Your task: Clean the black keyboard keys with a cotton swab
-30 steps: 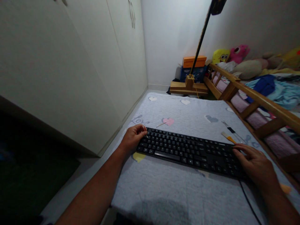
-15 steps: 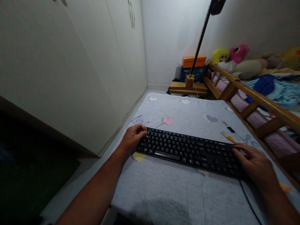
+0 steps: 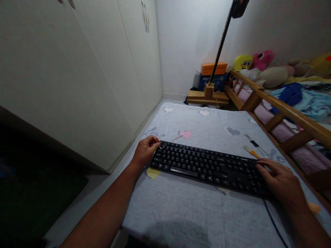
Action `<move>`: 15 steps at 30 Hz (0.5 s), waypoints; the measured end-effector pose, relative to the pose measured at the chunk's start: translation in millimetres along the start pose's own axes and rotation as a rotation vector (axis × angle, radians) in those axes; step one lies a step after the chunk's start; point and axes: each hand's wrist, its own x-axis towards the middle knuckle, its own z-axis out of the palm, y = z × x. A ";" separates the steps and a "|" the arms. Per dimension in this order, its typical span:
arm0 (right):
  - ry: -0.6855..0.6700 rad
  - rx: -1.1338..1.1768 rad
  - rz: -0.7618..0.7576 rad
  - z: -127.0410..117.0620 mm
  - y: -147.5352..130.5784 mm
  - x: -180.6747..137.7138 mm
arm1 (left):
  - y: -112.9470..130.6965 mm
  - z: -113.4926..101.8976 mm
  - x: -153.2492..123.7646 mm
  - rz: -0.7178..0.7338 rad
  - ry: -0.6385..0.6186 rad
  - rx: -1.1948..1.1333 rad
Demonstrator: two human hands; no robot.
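A black keyboard [image 3: 196,163] lies on the cloth-covered table, slightly askew, its cable leaving from the near right. At its top left corner, my left hand [image 3: 145,150] pinches a thin white cotton swab [image 3: 160,148], whose tip is down at the keys. My right hand [image 3: 280,181] is closed over the keyboard's right end, thumb on top and fingers along the far edge. Another cotton swab [image 3: 177,137] rests on the cloth behind the keyboard. Beyond the right end are a flat brush [image 3: 250,151] with an orange handle and a thin metal tool [image 3: 254,143] with a black grip.
A light cloth with hearts [image 3: 176,203] covers the table. White cupboard doors [image 3: 103,69] rise on the left. A wooden bed rail [image 3: 284,100] runs along the right. Behind the table are a stand with a wooden base [image 3: 208,95] and an orange box [image 3: 214,68].
My left hand has shifted slightly left with the cotton swab, along the keyboard's top left corner. My right hand and the keyboard stay nearly in place.
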 end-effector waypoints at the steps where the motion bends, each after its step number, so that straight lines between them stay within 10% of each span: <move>1: 0.005 -0.001 0.000 0.4 0.5 0.0 | -0.9 -0.8 0.8 0.002 -0.007 0.002; 15: 0.011 0.023 0.004 1.7 3.7 0.1 | -5.7 -11.1 6.4 0.029 0.078 0.055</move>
